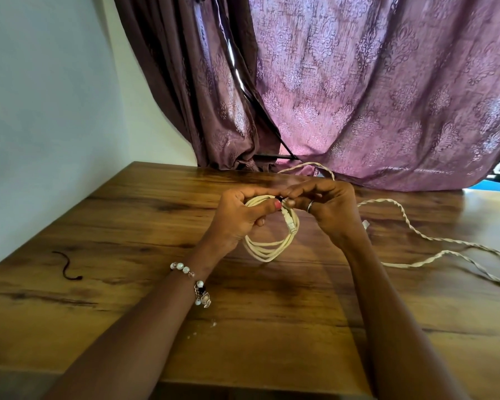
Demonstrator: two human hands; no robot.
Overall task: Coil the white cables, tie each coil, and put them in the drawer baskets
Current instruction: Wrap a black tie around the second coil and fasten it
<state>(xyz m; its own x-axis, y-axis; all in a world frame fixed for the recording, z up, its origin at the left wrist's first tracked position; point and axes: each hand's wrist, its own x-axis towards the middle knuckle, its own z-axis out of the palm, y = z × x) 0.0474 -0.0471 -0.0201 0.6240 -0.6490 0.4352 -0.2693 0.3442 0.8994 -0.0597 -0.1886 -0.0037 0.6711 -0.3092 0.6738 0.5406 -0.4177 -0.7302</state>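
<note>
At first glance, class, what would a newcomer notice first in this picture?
Mid-table, both hands, left hand and right hand, grip a coiled white cable at its top. A loose twisted cable trails off to the right, and a purple patterned curtain fills the background.

Daylight glows through purple curtain (pixel 387 90), brightest at lower centre. Wooden table (pixel 127 284) shows soft sheen near far edge, faint arm shadows. Wide-angle bending at edges. Slight blur on fingers (pixel 274 194).
</note>
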